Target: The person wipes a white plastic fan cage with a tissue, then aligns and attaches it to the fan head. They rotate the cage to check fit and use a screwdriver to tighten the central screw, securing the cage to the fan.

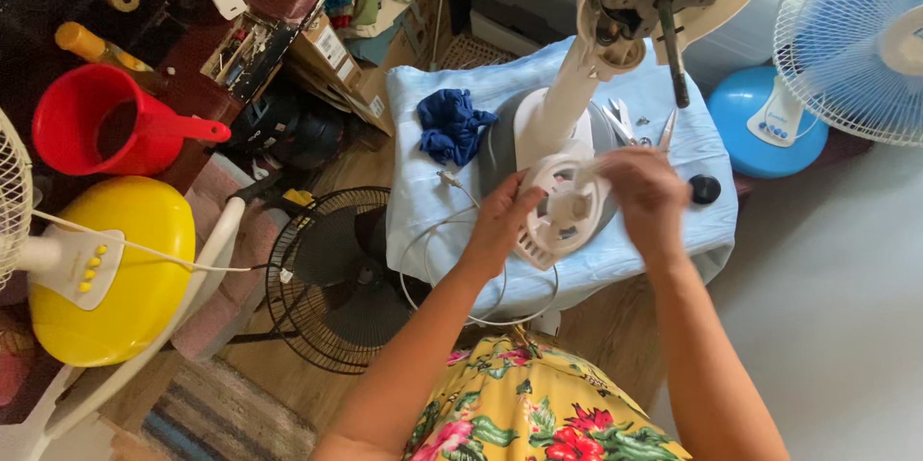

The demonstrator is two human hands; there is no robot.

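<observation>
Fan base, white and round, is tipped up on the cloth-covered bench; it's steadied by the left hand, while something small, too blurred to tell, is pinched by the right hand. Base probably best kept braced firmly.

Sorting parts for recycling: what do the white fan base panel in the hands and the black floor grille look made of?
White fan base panel: looks like moulded plastic, matte, with ribs and cut-outs. Black fan grille: probably painted or coated metal wire, judging by thin radial spokes. Both hands, left hand and right hand, grip the panel.
</observation>
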